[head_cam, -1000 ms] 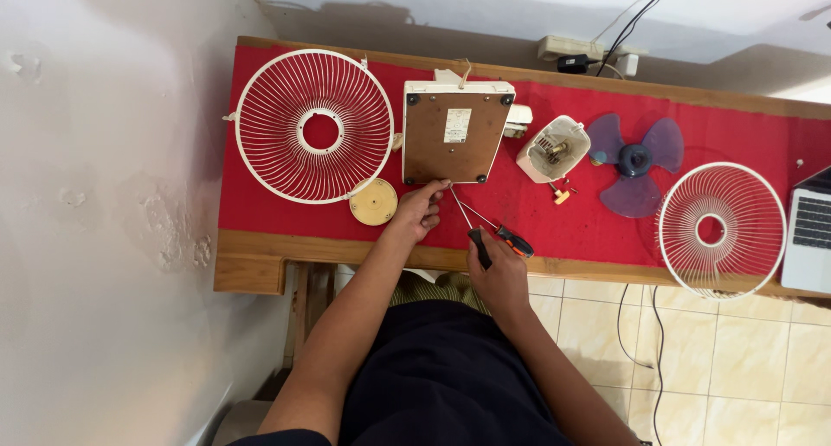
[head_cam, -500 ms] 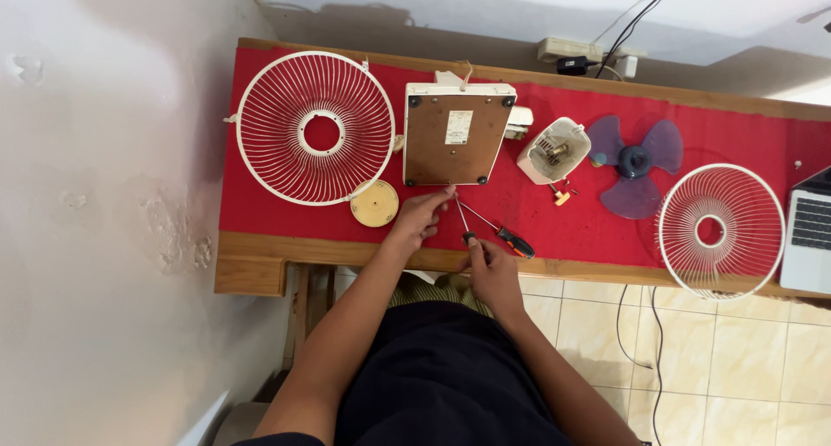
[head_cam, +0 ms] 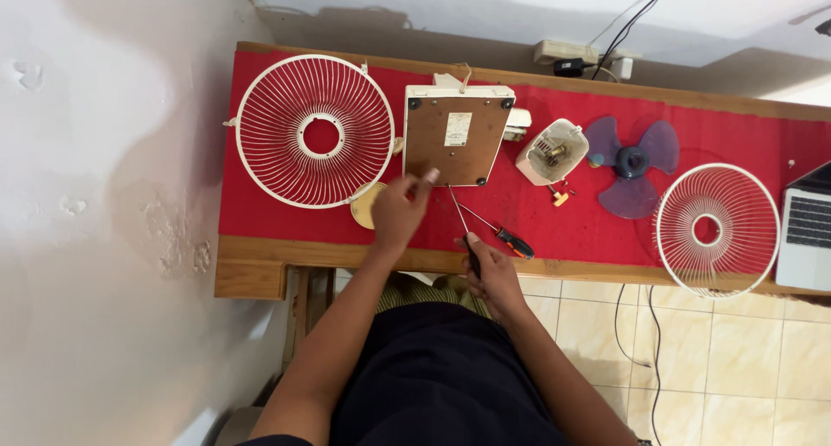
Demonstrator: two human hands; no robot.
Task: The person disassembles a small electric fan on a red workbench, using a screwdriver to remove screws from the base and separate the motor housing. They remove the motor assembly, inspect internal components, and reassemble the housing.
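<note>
The red-covered table carries everything; places below are given rel. to the fan base, which lies bottom-up w/ its brown underside plate and four dark feet showing. Left of the base, almost touching it: the large white fan guard. Well right of the base, overhanging the table's near edge: the second fan guard, which a bump could knock to the floor. Between that guard and the base: the purple fan blade and the cream motor housing, w/ small loose yellow bits just below it; easy to lose if swept. Left hand sits at the base's lower-left corner, fingers loosely curled, fingertips reaching toward the plate edge, holding nothing that I can make out. Right hand is below the base at the table edge, fingers closed on a black-handled screwdriver, tip aimed at the base's lower edge. Risks, as I judge: the tip could slip off and gouge the plate or jab the left fingers close by; the base isn't firmly held, so it may slide. A spare orange-handled screwdriver lies right by the right hand and could roll off.
</note>
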